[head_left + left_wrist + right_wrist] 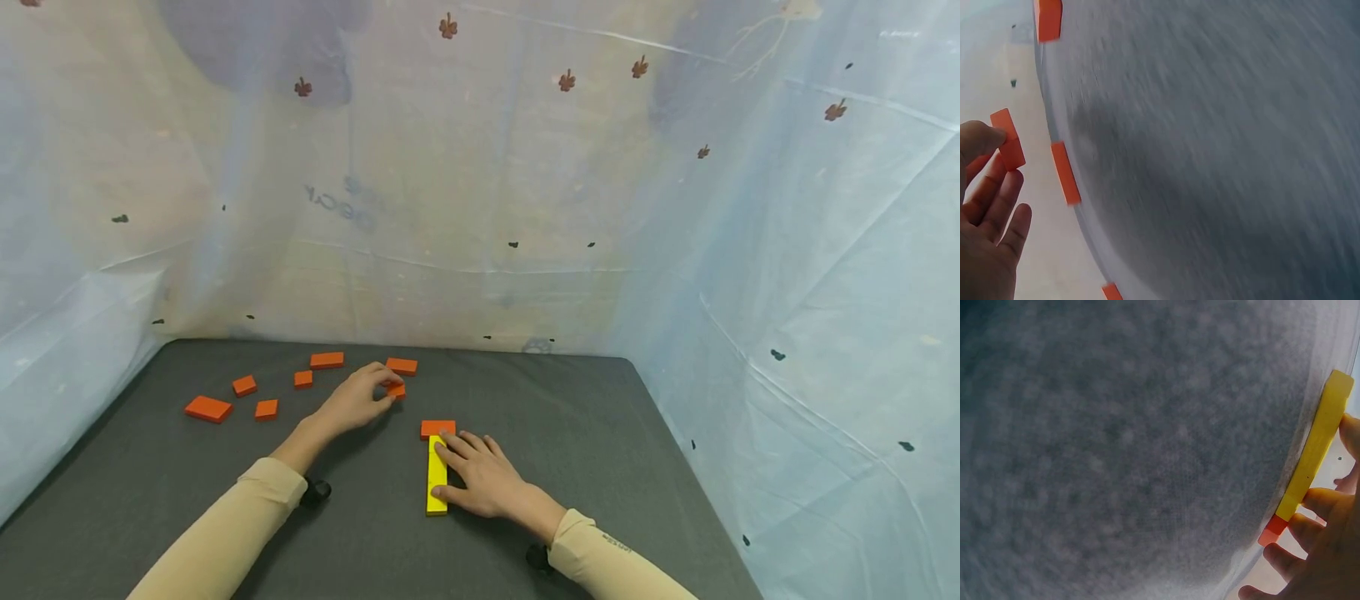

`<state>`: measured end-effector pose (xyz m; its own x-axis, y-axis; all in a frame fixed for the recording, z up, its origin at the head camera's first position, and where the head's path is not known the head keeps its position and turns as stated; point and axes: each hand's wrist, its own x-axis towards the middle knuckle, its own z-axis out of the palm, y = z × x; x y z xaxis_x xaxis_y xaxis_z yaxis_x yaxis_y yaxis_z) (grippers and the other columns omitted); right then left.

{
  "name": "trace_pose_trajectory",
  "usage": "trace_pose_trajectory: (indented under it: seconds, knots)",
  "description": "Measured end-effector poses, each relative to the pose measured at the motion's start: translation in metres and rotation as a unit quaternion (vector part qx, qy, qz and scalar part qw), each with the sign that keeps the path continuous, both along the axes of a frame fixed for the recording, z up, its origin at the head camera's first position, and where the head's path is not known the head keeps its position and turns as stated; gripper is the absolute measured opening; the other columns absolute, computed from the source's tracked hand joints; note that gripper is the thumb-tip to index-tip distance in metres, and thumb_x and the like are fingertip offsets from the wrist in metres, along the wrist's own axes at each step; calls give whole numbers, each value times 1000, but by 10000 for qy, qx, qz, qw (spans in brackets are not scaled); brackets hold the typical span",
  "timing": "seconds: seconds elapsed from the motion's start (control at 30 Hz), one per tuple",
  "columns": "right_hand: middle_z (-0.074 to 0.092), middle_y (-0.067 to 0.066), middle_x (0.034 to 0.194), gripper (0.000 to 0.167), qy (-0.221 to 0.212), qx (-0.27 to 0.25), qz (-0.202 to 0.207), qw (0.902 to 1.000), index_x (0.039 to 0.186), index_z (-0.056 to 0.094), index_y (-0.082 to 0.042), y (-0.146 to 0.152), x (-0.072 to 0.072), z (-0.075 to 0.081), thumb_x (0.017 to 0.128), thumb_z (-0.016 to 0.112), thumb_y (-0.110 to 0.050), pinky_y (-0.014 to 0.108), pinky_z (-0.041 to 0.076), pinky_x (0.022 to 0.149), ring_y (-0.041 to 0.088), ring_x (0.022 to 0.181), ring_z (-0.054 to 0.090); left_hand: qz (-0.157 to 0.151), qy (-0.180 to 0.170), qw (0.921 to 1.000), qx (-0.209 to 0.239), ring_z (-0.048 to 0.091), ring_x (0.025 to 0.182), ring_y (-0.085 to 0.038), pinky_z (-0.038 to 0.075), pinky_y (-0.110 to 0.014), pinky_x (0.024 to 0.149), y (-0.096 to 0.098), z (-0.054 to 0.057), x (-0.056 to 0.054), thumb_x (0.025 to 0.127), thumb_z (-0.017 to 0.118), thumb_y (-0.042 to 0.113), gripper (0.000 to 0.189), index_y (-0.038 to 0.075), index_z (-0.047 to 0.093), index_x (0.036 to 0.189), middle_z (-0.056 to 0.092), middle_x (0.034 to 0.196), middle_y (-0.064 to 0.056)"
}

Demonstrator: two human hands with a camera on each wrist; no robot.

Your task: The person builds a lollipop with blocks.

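My left hand [358, 402] pinches a small orange block [1009, 139] between thumb and fingers, above the far middle of the table; its other fingers are spread. In the head view, my right hand [483, 479] rests with fingers spread along a long yellow block [436, 471] that lies flat, pointing away from me. Across that block's far end lies an orange block [433, 428], forming a T with it. The right fingertips touch the yellow block's side and top and reach the orange one in the right wrist view.
Several orange blocks lie loose at the far left, including a large one [208, 408] and a small square one [266, 409]. Another orange block [402, 366] is just beyond my left hand. A pale plastic sheet [450, 275] rises behind the dark grey tabletop [555, 433].
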<state>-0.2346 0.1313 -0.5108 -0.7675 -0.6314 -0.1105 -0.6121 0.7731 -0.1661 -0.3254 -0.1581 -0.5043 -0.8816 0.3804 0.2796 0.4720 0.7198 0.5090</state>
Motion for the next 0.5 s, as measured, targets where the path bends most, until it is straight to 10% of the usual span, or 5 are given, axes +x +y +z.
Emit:
trace_pose_trajectory:
  seconds: [0.5]
  knots:
    - [23, -6, 172, 72, -74, 9, -30, 10000, 164, 33, -28, -1, -1, 1, 104, 47, -65, 60, 24, 123, 26, 157, 26, -435, -507, 9972, -347, 65, 110, -26, 57, -47, 93, 49, -3, -10, 96, 75, 13, 25, 12, 73, 121, 64, 123, -8]
